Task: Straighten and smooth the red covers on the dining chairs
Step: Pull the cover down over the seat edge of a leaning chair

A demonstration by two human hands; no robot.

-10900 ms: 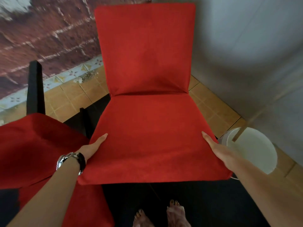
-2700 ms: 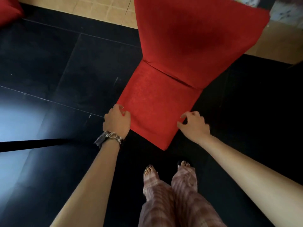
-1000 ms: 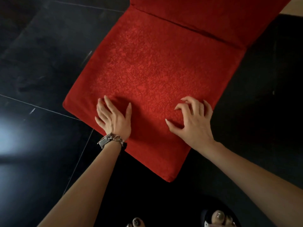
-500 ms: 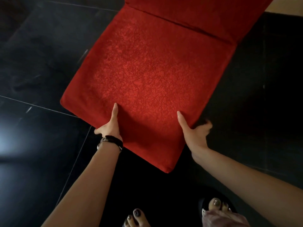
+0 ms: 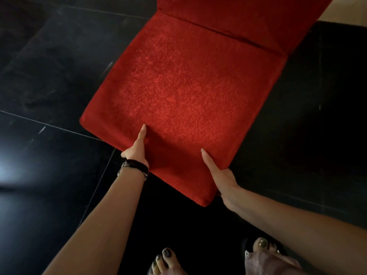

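The red cover (image 5: 182, 92) lies flat on a chair seat in the middle of the frame, one corner pointing down at the person. The covered back (image 5: 248, 14) rises at the upper right.

The left hand (image 5: 137, 148) grips the near edge - thumb on top, fingers hidden under the seat. The right hand (image 5: 220, 175) grips the edge just right of the corner the same way.

A dark band (image 5: 137, 168) sits on the left wrist. All around is shiny black floor (image 5: 49, 76), with a pale glow at the left. A bit of tan floor (image 5: 349, 14) shows in the top right corner. Bare feet (image 5: 164, 259) with dark nails stand at the bottom.
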